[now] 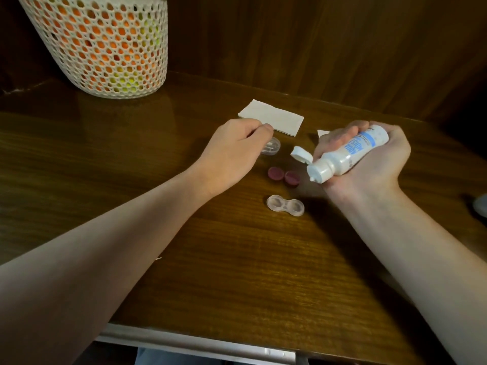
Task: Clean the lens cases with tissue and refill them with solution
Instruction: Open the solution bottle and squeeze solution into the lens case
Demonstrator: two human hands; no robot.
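My right hand [369,159] grips a white solution bottle [345,154] with a blue label, tilted nozzle-down to the left, its flip cap [301,154] hanging open. My left hand [237,151] holds a clear lens case [85,147] at mid-table, fingers curled over it so most of it is hidden. Two dark red caps [283,175] lie side by side below the bottle's nozzle. Nearer to me rests another clear double-well lens case [285,205], open, with no caps on. A folded white tissue [271,116] lies just beyond my left hand.
A white mesh basket [105,46] holding orange and yellow items stands at the back left of the wooden table [237,272]. A second scrap of tissue [322,133] peeks out behind my right hand. Wood panelling closes the back. A pale object [481,205] sits at the right edge.
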